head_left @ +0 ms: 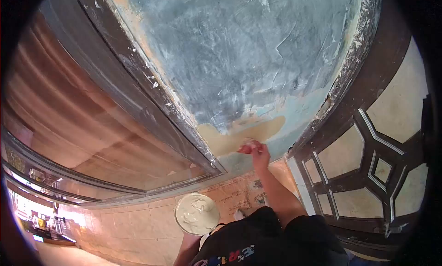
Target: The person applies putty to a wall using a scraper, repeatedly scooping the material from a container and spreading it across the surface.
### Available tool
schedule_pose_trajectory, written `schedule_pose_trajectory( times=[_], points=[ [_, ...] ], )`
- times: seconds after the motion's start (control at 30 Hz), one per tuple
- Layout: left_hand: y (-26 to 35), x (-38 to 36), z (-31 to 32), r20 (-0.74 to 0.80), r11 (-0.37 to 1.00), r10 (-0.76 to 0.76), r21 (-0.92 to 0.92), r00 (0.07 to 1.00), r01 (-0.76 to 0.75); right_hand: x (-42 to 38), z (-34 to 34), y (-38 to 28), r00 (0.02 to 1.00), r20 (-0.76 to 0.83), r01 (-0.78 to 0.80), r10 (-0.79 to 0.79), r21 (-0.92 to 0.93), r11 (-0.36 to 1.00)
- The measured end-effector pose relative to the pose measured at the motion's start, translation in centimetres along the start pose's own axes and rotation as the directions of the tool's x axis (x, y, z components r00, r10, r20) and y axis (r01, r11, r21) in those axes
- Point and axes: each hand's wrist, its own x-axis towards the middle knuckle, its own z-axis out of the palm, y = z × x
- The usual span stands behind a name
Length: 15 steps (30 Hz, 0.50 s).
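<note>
My right hand (258, 152) is closed on a small reddish tool (247, 147) that touches the lower part of the blue-grey wall (239, 49). Around the tool lies a beige patch of wet-looking paste (221, 141). Low in the view, a round container of pale cream paste (197, 214) is held up near my body on the left arm's side. The left forearm (186, 247) rises beneath it, and the fingers of my left hand are hidden under the container.
A dark, paint-spattered frame (152, 95) borders the wall on the left, beside a glass pane with a brown curtain (69, 109). On the right stands a dark door with pale panels (343, 151). Printed sheeting (235, 194) covers the floor by the wall.
</note>
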Motion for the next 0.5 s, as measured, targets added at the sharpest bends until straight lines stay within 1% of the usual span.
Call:
schedule_pose_trajectory(
  times=[0.03,0.07,0.13,0.2,0.23,0.27,0.3,0.33,0.37,0.43,0.47,0.5],
  points=[
    [0.7,0.6,0.6,0.058,0.947,0.124,0.29,0.991,-0.135,0.1,-1.3,2.4,0.997,-0.031,-0.072,0.071,-0.047,0.996],
    [1.4,0.9,1.3,0.058,0.948,0.126,0.286,0.99,-0.137,-0.4,-2.6,3.1,0.997,-0.032,-0.068,0.067,-0.05,0.996],
    [3.0,1.3,2.9,0.011,0.997,0.064,0.048,0.998,-0.065,-1.1,-4.3,3.7,0.991,-0.03,-0.136,0.133,-0.187,0.973],
    [3.9,1.4,4.2,-0.018,0.981,-0.014,-0.193,1.0,0.01,-3.4,-3.5,-1.9,0.993,0.101,-0.069,0.058,0.105,0.992],
    [2.4,1.0,3.8,-0.019,0.981,-0.017,-0.195,1.0,0.013,-4.1,-2.5,-3.4,0.973,0.219,-0.114,0.067,0.208,0.971],
    [-0.3,0.6,2.7,-0.007,0.982,-0.052,-0.181,0.999,0.05,-4.5,-1.4,-4.4,0.941,0.334,-0.166,0.058,0.305,0.938],
    [-0.9,0.8,2.7,0.003,0.982,-0.087,-0.166,0.996,0.086,-4.5,-0.7,-5.1,0.919,0.392,-0.008,-0.045,0.133,0.991],
    [-1.7,0.6,3.7,-0.17,0.898,-0.23,-0.417,0.958,0.142,-4.2,-0.1,-5.7,0.875,0.466,0.166,-0.131,-0.034,0.986],
    [-1.4,0.8,4.4,-0.173,0.897,-0.231,-0.42,0.957,0.141,-3.7,0.1,-6.9,0.873,0.469,0.167,-0.131,-0.035,0.985],
    [0.5,1.5,6.0,-0.143,0.821,-0.222,-0.561,0.964,0.106,-2.0,-0.1,-9.5,0.84,0.529,0.186,-0.118,-0.077,0.98],
    [3.3,2.5,7.6,-0.148,0.953,0.009,-0.299,0.989,-0.053,-0.5,-0.8,-9.3,0.882,0.463,0.123,-0.092,-0.038,0.992],
    [3.0,2.5,7.9,-0.148,0.953,0.006,-0.3,0.989,-0.051,1.2,-2.0,-8.7,0.917,0.395,0.063,-0.061,0.006,0.998]
  ],
)
